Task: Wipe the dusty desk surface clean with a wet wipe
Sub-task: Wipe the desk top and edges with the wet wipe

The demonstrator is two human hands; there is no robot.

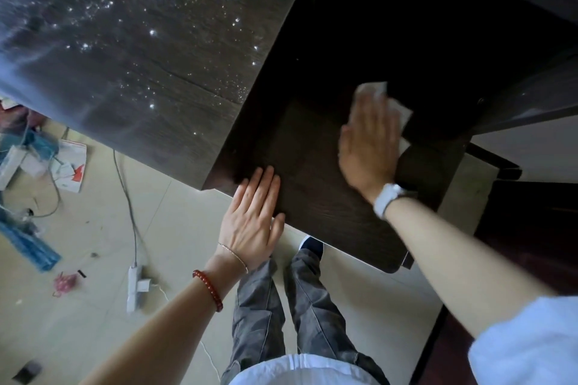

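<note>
right hand [370, 141] is pressing flat on wet wipe [402, 111] | left hand [253, 216] is bracing flat on desk [328, 197] | wipe looking limp, light; best held under the palm

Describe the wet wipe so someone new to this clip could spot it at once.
Start at the dark wooden desk surface at centre right. The right hand, with a white watch on its wrist, lies flat on it. The wet wipe is the pale sheet showing beyond the fingers, the only light thing on that dark wood.
</note>
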